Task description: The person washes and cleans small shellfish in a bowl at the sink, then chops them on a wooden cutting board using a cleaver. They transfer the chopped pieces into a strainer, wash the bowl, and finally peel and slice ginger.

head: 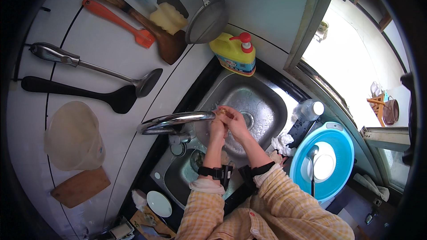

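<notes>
Both hands meet under the spout of a chrome faucet [186, 117], over the larger stainless steel sink basin [267, 106]. Between the fingertips is a small, knobbly, brownish piece of food [221, 111]; its exact kind is unclear. My left hand [218, 130] grips it from below, its fingers partly hidden. The thumb and fingers of my right hand [237, 124] close on the same piece from the right. Water drops dot the basin around its drain [247, 120]. Whether water is running is hidden by the hands.
A smaller basin [176, 180] holds a strainer with dark scraps [197, 160]. Right of the sink stand a plastic bottle [308, 110], a crumpled white cloth [283, 143] and a blue tub [347, 160] with bowls and a spoon. A yellow detergent bottle [233, 55] stands behind; utensils hang leftward.
</notes>
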The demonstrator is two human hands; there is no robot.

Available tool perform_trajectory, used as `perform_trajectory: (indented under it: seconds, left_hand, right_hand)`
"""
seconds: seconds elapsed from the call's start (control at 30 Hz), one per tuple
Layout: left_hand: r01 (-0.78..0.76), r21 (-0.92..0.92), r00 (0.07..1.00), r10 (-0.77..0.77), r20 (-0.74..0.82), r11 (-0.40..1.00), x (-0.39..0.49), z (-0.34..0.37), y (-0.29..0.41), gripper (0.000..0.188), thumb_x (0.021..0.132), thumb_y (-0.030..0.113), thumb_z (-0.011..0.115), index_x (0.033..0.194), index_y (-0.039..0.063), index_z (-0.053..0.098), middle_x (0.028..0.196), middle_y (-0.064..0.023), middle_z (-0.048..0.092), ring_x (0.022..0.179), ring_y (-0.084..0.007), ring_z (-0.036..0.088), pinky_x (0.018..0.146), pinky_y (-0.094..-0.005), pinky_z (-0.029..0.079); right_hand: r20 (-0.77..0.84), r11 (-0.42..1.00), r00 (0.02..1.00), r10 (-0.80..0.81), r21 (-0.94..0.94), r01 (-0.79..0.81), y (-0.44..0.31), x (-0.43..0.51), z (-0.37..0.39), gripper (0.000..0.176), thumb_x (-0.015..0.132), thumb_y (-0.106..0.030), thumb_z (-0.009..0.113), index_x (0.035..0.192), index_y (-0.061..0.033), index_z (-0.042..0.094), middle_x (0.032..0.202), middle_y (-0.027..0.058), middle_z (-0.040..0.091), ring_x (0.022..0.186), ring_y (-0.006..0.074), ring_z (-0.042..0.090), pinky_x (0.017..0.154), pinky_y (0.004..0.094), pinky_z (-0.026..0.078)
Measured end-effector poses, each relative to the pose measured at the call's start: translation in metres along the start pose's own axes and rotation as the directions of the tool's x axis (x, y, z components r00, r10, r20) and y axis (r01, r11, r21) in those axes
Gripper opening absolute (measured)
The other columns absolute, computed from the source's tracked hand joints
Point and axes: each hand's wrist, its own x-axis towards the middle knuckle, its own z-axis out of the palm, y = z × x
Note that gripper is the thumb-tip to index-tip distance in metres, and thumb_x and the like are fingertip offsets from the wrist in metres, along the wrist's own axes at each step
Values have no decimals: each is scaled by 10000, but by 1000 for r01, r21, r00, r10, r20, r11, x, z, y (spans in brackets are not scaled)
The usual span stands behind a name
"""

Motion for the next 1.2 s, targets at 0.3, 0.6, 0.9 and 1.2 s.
perform_trajectory:
  seconds: [0.3, 0.6, 0.9, 1.2]
  left_hand:
    - [-209, -55, 976, 211, 48, 976, 15, -6, -10, 436, 957, 488, 307, 966, 134, 561, 748, 12, 561, 500, -50, 471, 355, -210, 266]
    - [-173, -19, 983, 174, 52, 985, 21, -12, -8, 439, 969, 468, 292, 979, 120, 561, 748, 21, 540, 476, -44, 430, 361, -206, 269]
    - [-264, -5, 962, 264, -65, 964, 3, 15, -3, 526, 949, 549, 250, 848, 120, 537, 527, 45, 416, 370, -45, 308, 317, -226, 202]
    - [-27, 79, 928, -4, 372, 996, -3, -15, 10, 515, 922, 576, 334, 727, 124, 485, 499, 55, 349, 395, -42, 283, 375, -204, 224]
  right_hand:
    - [-26, 997, 999, -25, 72, 27, 3, -3, 7, 245, 913, -116, 542, 1119, 15, 559, 989, 77, 634, 875, 124, 583, 737, 224, 463]
    - [-1, 997, 1000, -10, 71, 10, 7, 2, 12, 290, 906, -51, 518, 1189, 12, 501, 1073, 104, 621, 953, 146, 571, 858, 252, 439]
    - [-164, 999, 985, 55, 5, -54, 2, 10, 9, 239, 929, -176, 526, 1079, 9, 552, 967, 63, 639, 862, 124, 585, 785, 242, 458]
    - [1, 980, 998, 57, 193, -56, -4, -6, -13, 267, 915, -165, 542, 1147, -34, 557, 946, 41, 634, 770, 98, 579, 679, 232, 464]
